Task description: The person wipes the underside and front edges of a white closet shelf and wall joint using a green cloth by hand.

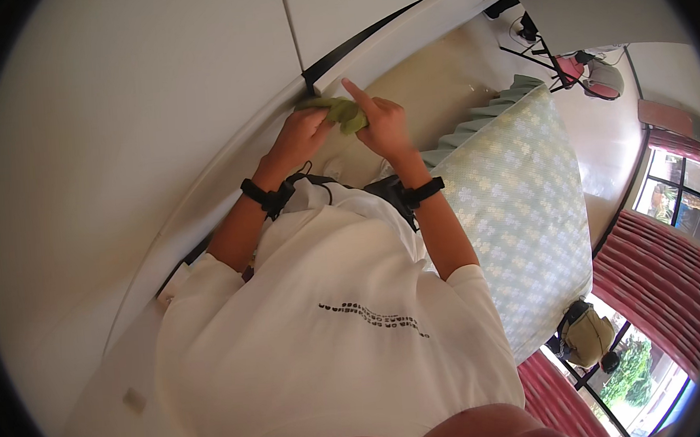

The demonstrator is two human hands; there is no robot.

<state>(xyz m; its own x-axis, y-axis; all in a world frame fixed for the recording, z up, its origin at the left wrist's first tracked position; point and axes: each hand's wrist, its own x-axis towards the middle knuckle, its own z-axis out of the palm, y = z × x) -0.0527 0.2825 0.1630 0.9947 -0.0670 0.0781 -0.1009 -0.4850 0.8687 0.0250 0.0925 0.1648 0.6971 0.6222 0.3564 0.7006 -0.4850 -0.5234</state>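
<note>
A crumpled green cloth [346, 114] is stretched and bunched between my two hands, in front of my waist. My left hand [300, 133] grips its left part, with the fingers curled over it. My right hand [385, 124] has the right end pinched under curled fingers, while one finger points up and outward. Each wrist wears a black strap, and the one on the left carries a small dark device [277, 200]. Past the hands stands a pale panel edge [340, 76] beside a dark gap.
A bed with a flower-patterned cover [508, 219] and a pleated green skirt [471, 122] lies close on my right. Pale panels [135, 111] rise at left. Farther right are red curtains [659, 282], windows, a tan bag [586, 336] and a pink-seated chair [605, 79].
</note>
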